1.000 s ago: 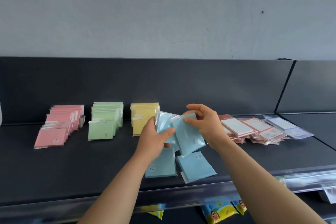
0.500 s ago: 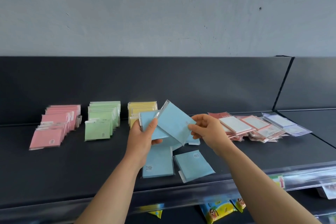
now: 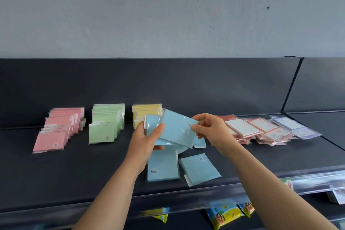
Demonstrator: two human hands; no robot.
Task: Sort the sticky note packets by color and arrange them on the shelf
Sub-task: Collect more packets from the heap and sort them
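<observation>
On the left of the dark grey shelf (image 3: 74, 173) stands a neat overlapping row of pink cellophane-wrapped sticky note packets (image 3: 56, 132). Beside it is a matching row of pale green packets (image 3: 106, 123), then a row of yellow packets (image 3: 147, 112).

Just in front of the yellow row, the left hand (image 3: 145, 140) grips a small fanned stack of light blue packets (image 3: 152, 124), with the thumb clamped across the face. The right hand (image 3: 209, 129) pinches the corner of one more light blue packet (image 3: 177, 129) between thumb and fingertips, and it lies tilted over that stack.

Below the hands, two loose blue packets (image 3: 162, 168) lie flat near the shelf's front edge. To the right sits a jumbled pile of red-bordered notepads (image 3: 252, 129), and past it some lilac-wrapped ones (image 3: 293, 127).

The wrappers look slick, so the uneven fan could slide out of the left thumb's hold as the tilted packet is squared in. Packets that slipped might drop past the front lip. The left knuckles are close to the yellow row, and a careless set-down could knock it askew. The pinched corner is also a weak hold that could twist.
</observation>
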